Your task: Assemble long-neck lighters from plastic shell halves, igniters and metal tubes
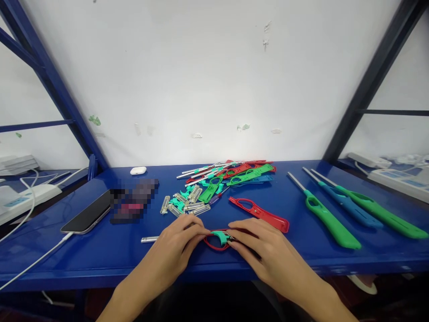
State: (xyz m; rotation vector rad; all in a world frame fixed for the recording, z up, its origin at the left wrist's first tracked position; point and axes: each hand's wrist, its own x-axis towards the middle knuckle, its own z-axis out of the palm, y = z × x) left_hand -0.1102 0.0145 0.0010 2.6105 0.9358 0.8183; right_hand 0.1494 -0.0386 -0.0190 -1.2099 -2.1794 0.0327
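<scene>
Near the front edge of the blue shelf (100,255), both my hands press on a red lighter shell (214,243) with a teal trigger piece (221,236) set in it. My left hand (182,243) pinches the left end, where a metal tube (149,239) sticks out to the left. My right hand (258,243) covers the right end with its fingers closed on the shell. Just behind my right hand lies another red shell half (259,213).
A heap of red, green and blue shells, tubes and small parts (214,183) lies mid-shelf. Three finished lighters (348,205) lie at the right. A phone (89,214) on a white cable and an earbud case (138,170) sit at the left. Blue frame posts flank the shelf.
</scene>
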